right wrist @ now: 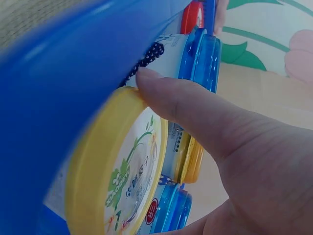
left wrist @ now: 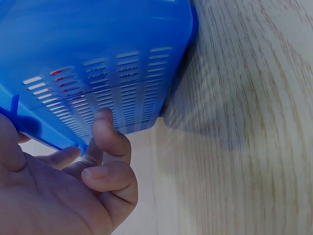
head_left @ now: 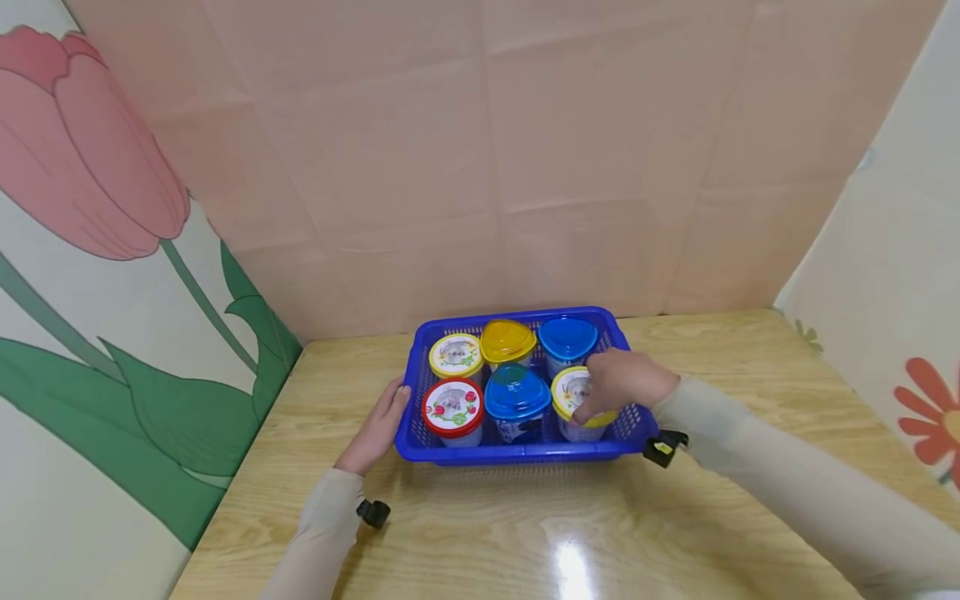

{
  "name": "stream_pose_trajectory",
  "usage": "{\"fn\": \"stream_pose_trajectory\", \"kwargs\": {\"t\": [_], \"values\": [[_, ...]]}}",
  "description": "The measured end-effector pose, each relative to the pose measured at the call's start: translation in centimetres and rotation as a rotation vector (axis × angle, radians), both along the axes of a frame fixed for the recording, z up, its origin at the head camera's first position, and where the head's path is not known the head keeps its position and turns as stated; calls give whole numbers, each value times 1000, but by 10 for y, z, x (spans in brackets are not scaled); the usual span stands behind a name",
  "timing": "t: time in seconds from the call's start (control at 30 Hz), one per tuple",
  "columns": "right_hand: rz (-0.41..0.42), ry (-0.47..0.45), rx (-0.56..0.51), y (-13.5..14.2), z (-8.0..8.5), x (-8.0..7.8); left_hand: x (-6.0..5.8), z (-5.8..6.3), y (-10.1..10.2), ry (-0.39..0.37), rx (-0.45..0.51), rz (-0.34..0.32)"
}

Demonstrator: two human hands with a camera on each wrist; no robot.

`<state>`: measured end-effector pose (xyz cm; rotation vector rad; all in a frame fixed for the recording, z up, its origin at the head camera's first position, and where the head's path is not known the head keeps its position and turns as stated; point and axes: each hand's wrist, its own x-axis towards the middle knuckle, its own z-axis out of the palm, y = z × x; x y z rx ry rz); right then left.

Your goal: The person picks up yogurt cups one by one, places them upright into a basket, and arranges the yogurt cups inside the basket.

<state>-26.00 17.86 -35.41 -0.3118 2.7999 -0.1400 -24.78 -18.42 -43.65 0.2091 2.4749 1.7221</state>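
Note:
A blue plastic basket (head_left: 517, 452) stands on the table with several lidded tubs in it. My left hand (head_left: 380, 425) holds the basket's left rim; in the left wrist view its fingers (left wrist: 113, 177) bend beside the slotted wall. My right hand (head_left: 628, 385) reaches in over the right side and grips a tub with a yellow-rimmed lid (head_left: 567, 385) in the front right corner. In the right wrist view the thumb (right wrist: 168, 95) lies against the edge of this lid; the other fingers are mostly hidden. Left of that tub sits a blue-lidded tub (head_left: 517, 392).
A red-lidded tub (head_left: 453, 407) fills the basket's front left. Behind are another white-and-yellow-lidded tub (head_left: 456, 355), an amber-lidded tub (head_left: 508, 340) and a second blue-lidded tub (head_left: 567, 337). The wooden table (head_left: 480, 533) meets a pink-covered wall (head_left: 495, 167) close behind the basket.

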Motion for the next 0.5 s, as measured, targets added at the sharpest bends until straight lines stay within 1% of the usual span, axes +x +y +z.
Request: {"fn": "stream_pose_trajectory", "kwargs": {"t": [0.07,0.17,0.27,0.4,0.5], "values": [[4,7,-1,0,0,-1,-4,-6,-1,2,-8,10],[7,16,-3,0,-1,-3,-9,-16,-4,6,-49,37],[8,16,-7,0,-4,-3,-12,-24,-5,9,-90,63],[-1,12,-19,1,-7,-3,-12,-27,-6,14,-104,81],[-3,15,-57,3,-7,-2,-11,-28,-7,38,-121,96]]}}
